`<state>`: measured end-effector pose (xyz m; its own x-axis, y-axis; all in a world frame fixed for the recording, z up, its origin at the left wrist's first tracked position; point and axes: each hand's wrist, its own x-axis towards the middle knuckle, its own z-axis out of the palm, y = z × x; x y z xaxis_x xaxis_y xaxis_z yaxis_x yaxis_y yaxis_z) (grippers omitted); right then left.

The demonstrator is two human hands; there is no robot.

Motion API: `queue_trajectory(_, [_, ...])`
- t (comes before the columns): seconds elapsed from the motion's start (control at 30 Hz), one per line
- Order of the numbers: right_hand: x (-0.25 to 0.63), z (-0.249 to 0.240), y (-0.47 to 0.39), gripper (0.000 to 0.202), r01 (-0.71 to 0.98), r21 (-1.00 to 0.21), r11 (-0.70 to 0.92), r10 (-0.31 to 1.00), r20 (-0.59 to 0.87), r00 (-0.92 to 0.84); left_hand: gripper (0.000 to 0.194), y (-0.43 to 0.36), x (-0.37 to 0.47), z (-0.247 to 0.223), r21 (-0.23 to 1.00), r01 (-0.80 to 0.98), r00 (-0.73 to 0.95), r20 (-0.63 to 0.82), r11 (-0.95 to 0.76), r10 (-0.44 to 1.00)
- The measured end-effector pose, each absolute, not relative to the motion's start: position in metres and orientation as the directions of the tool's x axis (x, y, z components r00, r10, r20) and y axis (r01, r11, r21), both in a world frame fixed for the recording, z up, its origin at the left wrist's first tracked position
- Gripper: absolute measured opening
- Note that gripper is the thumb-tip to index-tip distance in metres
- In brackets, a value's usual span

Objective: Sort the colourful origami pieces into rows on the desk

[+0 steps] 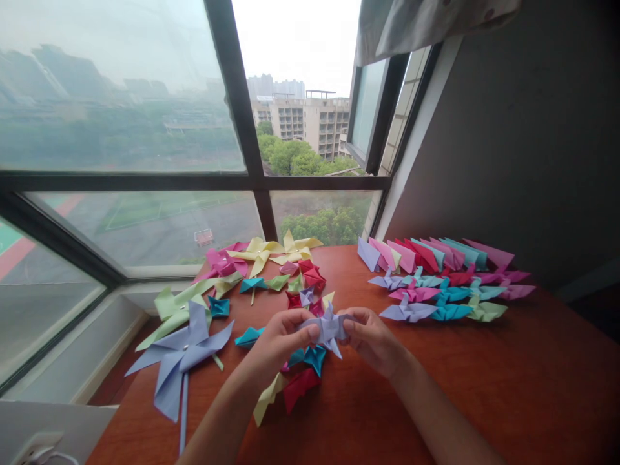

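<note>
Between my two hands is a lavender origami paper piece point(331, 328) with several points, raised above the table. My left hand point(285, 336) pinches its left side between thumb and fingers. At the opposite side, the thumb and fingers of my right hand point(371, 339) are closed on it too. Just under the hands lie a blue folded paper star point(315, 360), a red folded paper point(301, 387) and a pale yellow folded paper point(268, 399). Parts of these small pieces are hidden behind my left hand and wrist.
A large lavender pinwheel point(185, 349) on a stick lies at the left, with a light green pinwheel point(177, 307) and yellow pinwheels point(295, 248) beyond. Rows of folded paper cranes point(409, 312) and paper planes point(402, 255) line the right of the brown table point(484, 387). Windows stand behind.
</note>
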<state>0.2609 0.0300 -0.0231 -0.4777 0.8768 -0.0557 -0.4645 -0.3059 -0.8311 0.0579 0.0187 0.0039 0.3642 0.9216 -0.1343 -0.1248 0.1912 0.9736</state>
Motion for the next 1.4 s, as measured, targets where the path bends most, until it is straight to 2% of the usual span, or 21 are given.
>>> queue_trajectory(0.8, [0.265, -0.025, 0.033, 0.022, -0.575, -0.744, -0.341, 0.887, -0.051, -0.460, 0.031, 0.020, 0.055, 0.002, 0.947, -0.216, 0.357, -0.149, 0.237, 0.922])
queue_trajectory(1.0, [0.270, -0.033, 0.037, 0.019, -0.601, -0.736, -0.312, 0.912, -0.054, -0.407, 0.030, 0.022, 0.053, 0.008, 0.946, -0.218, 0.303, -0.168, 0.240, 0.938])
queue_trajectory(1.4, [0.274, -0.036, 0.041, 0.021, -0.618, -0.739, -0.269, 0.932, -0.038, -0.361, 0.031, 0.024, 0.049, 0.008, 0.953, -0.210, 0.296, -0.151, 0.219, 0.943])
